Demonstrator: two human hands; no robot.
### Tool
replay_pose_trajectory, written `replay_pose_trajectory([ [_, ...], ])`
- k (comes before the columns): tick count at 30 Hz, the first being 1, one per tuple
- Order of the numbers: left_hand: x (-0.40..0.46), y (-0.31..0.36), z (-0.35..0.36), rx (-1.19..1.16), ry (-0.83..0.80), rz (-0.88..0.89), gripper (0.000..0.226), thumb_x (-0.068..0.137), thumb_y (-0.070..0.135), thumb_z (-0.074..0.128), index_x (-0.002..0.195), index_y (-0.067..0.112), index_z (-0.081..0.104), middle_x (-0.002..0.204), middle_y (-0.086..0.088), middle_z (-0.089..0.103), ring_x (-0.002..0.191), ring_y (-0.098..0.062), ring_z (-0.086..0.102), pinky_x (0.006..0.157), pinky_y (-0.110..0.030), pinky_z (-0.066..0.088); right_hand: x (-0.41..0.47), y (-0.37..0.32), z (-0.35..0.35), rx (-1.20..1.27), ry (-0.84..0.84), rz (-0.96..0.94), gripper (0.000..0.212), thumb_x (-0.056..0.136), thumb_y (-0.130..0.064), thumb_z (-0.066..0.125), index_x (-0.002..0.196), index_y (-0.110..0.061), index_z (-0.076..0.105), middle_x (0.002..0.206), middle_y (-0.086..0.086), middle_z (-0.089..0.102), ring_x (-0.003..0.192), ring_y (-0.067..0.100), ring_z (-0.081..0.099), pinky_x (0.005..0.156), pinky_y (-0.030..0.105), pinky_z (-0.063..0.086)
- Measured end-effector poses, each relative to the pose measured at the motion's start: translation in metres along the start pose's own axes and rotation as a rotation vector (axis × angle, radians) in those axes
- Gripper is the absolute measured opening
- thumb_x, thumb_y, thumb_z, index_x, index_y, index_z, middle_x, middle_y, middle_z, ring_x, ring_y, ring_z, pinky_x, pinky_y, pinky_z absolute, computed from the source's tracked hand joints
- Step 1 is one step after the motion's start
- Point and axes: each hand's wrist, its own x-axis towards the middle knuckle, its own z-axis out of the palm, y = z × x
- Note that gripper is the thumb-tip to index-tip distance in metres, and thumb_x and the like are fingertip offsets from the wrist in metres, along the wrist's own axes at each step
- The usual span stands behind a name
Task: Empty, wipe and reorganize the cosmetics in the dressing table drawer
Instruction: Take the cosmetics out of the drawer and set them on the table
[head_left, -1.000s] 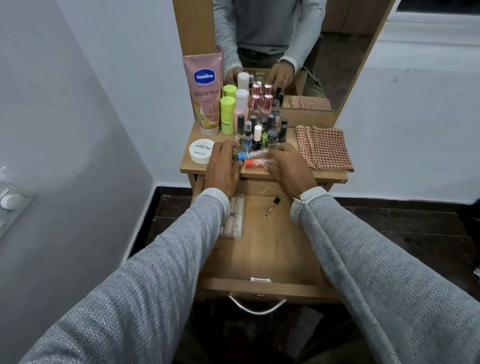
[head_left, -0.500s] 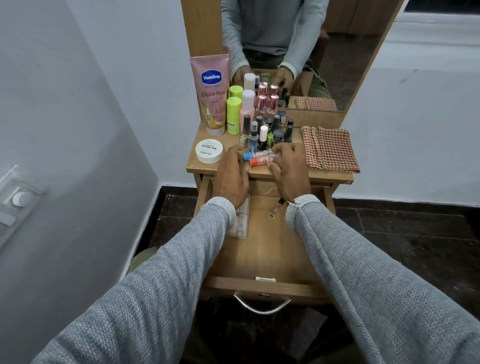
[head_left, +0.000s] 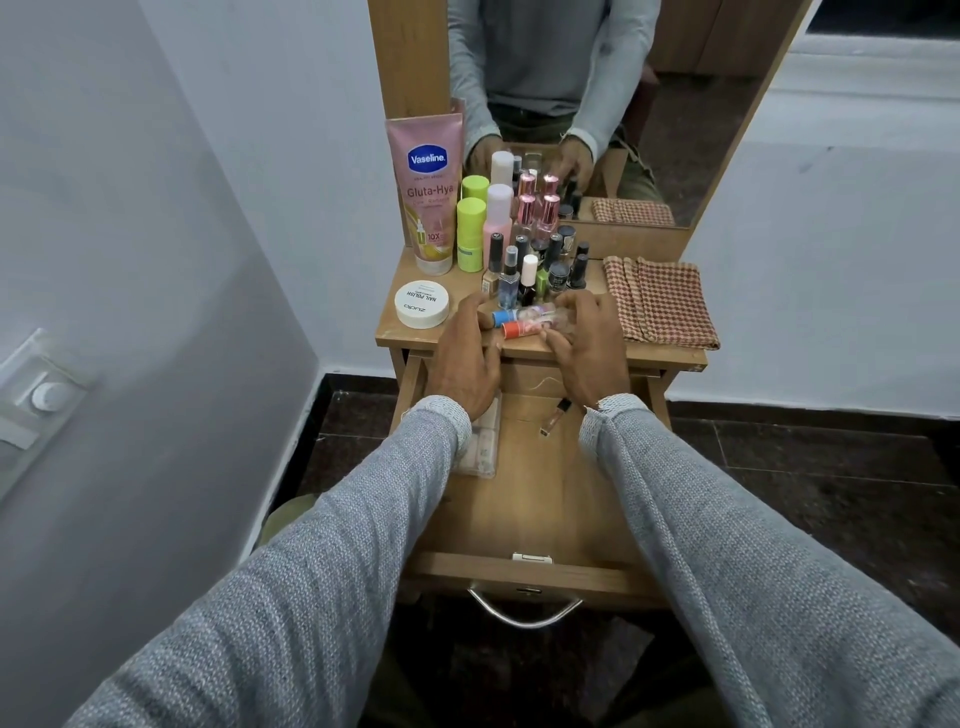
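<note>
On the desk (head_left: 670, 358), both hands meet over two small tubes lying on their sides. The left hand (head_left: 465, 358) touches the blue-capped tube (head_left: 506, 317) with curled fingers; the right hand (head_left: 587, 345) cups the red-capped tube (head_left: 519, 328), though neither grip is clear. The open drawer (head_left: 540, 566) below holds a small vial (head_left: 555, 415) and a clear packet (head_left: 483, 447).

left hand (head_left: 464, 358) forward, right hand (head_left: 586, 347) forward, fingers curled
</note>
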Motion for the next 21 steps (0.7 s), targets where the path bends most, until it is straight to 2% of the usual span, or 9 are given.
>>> replay_pose_trajectory([
  [3,-0.001,-0.001,-0.002,-0.015,-0.003,-0.005,0.053,0.091,0.007,0.058,0.139,0.015,0.037,0.122,-0.001,0.059,0.113,-0.015,0.056,0.092,-0.029,0.046,-0.001,0.0,-0.002,0.004,-0.011,0.007,0.034,0.082,-0.012,0.072,0.112,-0.013,0.056,0.117,0.008,0.049,0.098,0.007,0.043,0.082,0.015,0.037],
  [15,-0.004,-0.002,-0.007,-0.005,-0.041,-0.016,0.055,0.09,0.005,0.058,0.14,0.016,0.036,0.125,-0.001,0.058,0.116,-0.015,0.055,0.088,-0.023,0.039,-0.005,-0.004,-0.01,0.004,-0.028,0.033,0.038,0.082,-0.013,0.071,0.117,-0.013,0.055,0.119,0.007,0.049,0.1,0.006,0.041,0.085,0.017,0.036],
  [18,-0.005,-0.007,-0.007,-0.034,-0.06,-0.008,0.055,0.089,0.003,0.059,0.138,0.016,0.037,0.124,-0.002,0.058,0.116,-0.017,0.055,0.097,-0.029,0.045,-0.007,-0.006,-0.013,0.028,-0.022,0.042,0.043,0.082,-0.014,0.071,0.121,-0.012,0.054,0.122,0.008,0.048,0.102,0.006,0.041,0.085,0.007,0.036],
  [21,-0.011,-0.017,-0.012,-0.022,-0.088,-0.008,0.054,0.089,0.007,0.06,0.134,0.025,0.037,0.121,0.004,0.058,0.114,-0.014,0.057,0.098,-0.041,0.05,-0.014,-0.006,-0.016,0.061,-0.01,0.038,0.043,0.082,-0.011,0.071,0.121,-0.009,0.054,0.121,0.009,0.047,0.101,0.009,0.044,0.075,-0.006,0.033],
])
